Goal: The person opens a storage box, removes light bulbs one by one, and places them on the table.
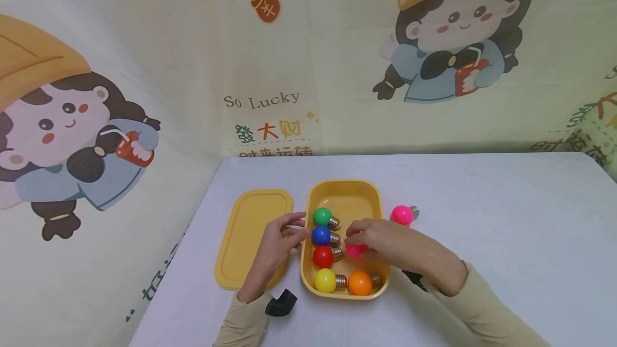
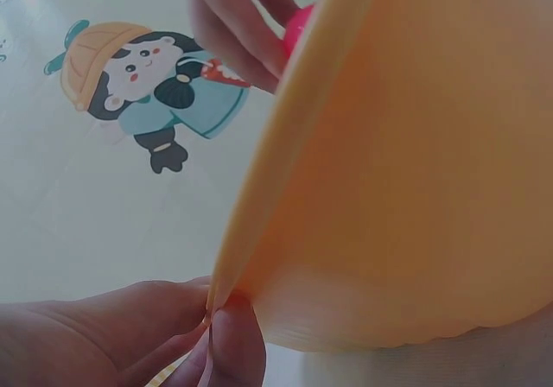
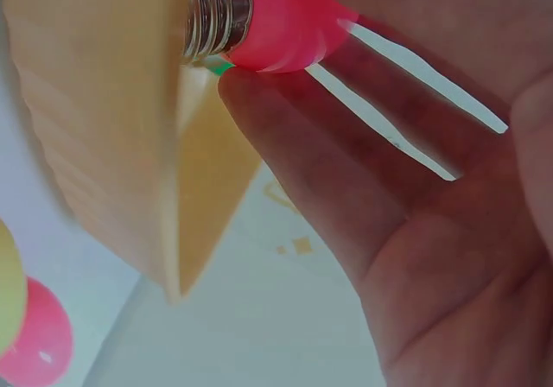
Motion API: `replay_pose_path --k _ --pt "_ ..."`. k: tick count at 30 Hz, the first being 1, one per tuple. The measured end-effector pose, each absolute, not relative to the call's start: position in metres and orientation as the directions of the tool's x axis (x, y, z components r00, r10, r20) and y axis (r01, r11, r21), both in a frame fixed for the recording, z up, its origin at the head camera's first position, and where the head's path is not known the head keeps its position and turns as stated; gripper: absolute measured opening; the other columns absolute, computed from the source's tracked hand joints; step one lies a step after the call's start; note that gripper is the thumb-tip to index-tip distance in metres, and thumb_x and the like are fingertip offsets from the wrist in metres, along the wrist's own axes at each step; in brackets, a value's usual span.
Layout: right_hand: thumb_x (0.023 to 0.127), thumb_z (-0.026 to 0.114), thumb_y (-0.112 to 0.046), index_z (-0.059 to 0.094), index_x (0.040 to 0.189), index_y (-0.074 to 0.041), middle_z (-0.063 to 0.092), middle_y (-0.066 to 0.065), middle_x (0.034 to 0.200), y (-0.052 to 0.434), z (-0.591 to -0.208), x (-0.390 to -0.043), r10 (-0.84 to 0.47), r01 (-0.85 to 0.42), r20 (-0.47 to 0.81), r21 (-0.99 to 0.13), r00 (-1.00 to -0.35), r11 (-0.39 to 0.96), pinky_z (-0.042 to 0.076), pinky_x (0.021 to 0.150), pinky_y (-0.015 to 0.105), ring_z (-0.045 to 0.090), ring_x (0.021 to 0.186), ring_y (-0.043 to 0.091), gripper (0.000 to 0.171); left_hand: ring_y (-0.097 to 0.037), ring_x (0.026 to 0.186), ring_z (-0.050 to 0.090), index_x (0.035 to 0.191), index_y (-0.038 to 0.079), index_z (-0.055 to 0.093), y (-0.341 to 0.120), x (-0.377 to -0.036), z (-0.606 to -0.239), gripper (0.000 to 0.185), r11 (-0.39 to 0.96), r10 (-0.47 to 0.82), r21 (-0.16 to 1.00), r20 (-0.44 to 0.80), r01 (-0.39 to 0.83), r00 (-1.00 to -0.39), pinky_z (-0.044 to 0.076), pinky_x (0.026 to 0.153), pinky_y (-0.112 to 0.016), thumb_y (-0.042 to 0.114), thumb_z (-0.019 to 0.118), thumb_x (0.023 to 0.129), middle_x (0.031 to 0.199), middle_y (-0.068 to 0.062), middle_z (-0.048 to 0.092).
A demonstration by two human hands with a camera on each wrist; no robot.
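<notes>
Pink bulb (image 1: 355,250) sat pinched in my right hand (image 1: 395,245) over the yellow box (image 1: 344,194), beside the row of coloured bulbs. I judged it light, smooth and slippery, possibly brittle, best gripped round the globe, not the metal screw cap (image 3: 216,15). My left hand (image 1: 277,245) gripped the box rim. Fingers hid most of the bulb; a second pink bulb (image 1: 402,214) lay on the worktop (image 1: 506,229).

Beige long sleeves (image 1: 243,320), black wrist mounts (image 1: 281,303)
</notes>
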State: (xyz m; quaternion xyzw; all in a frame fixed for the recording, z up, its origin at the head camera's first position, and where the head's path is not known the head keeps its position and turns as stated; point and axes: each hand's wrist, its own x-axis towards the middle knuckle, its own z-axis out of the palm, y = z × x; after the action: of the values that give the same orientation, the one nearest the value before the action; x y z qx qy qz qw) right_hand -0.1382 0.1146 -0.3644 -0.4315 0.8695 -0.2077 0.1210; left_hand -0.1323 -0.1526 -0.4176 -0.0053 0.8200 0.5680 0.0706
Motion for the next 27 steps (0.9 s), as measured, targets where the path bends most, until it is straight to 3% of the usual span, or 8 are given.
replay_pose_path --k 9,27 --pt "0.081 0.081 -0.011 0.075 0.108 -0.011 0.067 0.006 0.115 0.12 -0.354 -0.139 -0.789 -0.736 0.022 -0.377 -0.614 0.562 0.059 0.083 0.029 0.067 0.102 0.021 0.027 -0.022 0.09 0.068 0.131 0.005 0.062 -0.153 -0.133 -0.418 0.041 0.35 0.07 0.932 -0.122 -0.09 -0.99 0.06 0.073 -0.029 0.015 0.071 0.092 0.114 -0.014 0.065" --pt "0.079 0.082 -0.006 0.073 0.112 -0.008 0.065 0.009 0.12 0.137 -0.334 -0.142 -0.749 -0.712 0.05 -0.358 -0.66 0.604 0.06 0.08 0.032 0.064 0.107 0.026 0.035 -0.022 0.091 0.069 0.131 0.006 0.062 -0.152 -0.134 -0.419 0.041 0.345 0.069 0.934 -0.125 -0.094 -0.99 0.061 0.073 -0.031 0.013 0.071 0.092 0.114 -0.014 0.065"
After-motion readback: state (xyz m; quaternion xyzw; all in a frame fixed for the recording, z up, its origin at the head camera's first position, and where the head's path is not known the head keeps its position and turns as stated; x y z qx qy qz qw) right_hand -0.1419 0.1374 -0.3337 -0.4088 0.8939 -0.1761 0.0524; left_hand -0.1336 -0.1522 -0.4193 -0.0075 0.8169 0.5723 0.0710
